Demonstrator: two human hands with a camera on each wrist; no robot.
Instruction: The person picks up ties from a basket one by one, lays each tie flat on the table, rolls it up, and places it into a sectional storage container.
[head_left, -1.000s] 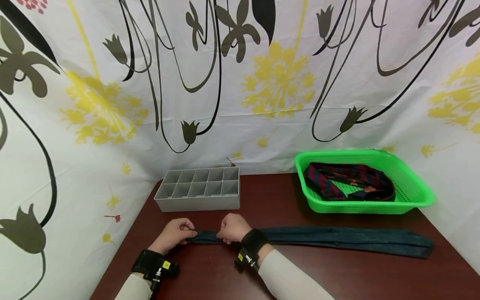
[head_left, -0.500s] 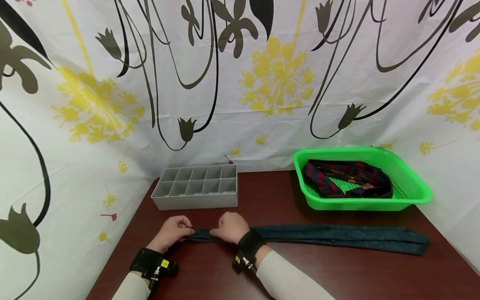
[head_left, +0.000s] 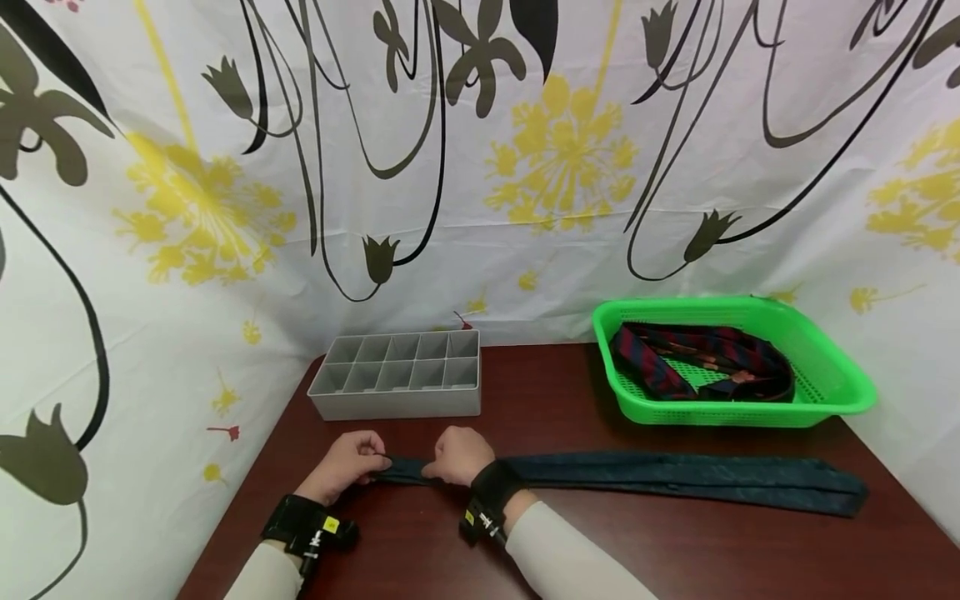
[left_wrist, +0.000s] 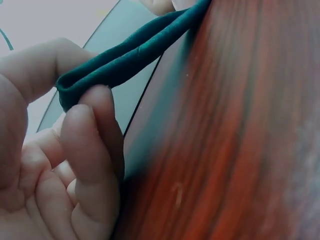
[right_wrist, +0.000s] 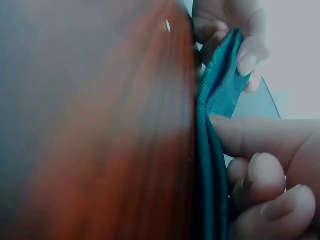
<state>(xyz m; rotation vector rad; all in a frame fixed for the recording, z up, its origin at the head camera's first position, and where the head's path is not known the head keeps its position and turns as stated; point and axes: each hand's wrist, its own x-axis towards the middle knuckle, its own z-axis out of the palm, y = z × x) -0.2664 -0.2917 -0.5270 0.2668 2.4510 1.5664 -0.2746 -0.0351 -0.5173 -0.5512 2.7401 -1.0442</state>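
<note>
A dark teal necktie (head_left: 675, 477), folded lengthwise, lies across the table with its wide end at the right. My left hand (head_left: 341, 467) pinches the narrow end; the left wrist view shows the folded fabric (left_wrist: 125, 57) between thumb and fingers, raised off the wood. A short way along, my right hand (head_left: 462, 457) holds the tie with curled fingers. In the right wrist view one fingertip presses into the fold of the tie (right_wrist: 210, 175), while the other fingers curl beside it. The right hand and wrist cover part of the tie in the head view.
A grey compartment box (head_left: 393, 406) stands at the back left of the brown table (head_left: 420, 550). At the back right, a green basket (head_left: 750, 414) contains dark red-and-navy striped neckties (head_left: 652, 362). A patterned cloth (head_left: 480, 200) hangs behind the table.
My right hand has slid slightly left along the tie, toward my left hand, and its fingers have turned over. The left hand keeps its pinch on the end. The head view has shifted a little.
</note>
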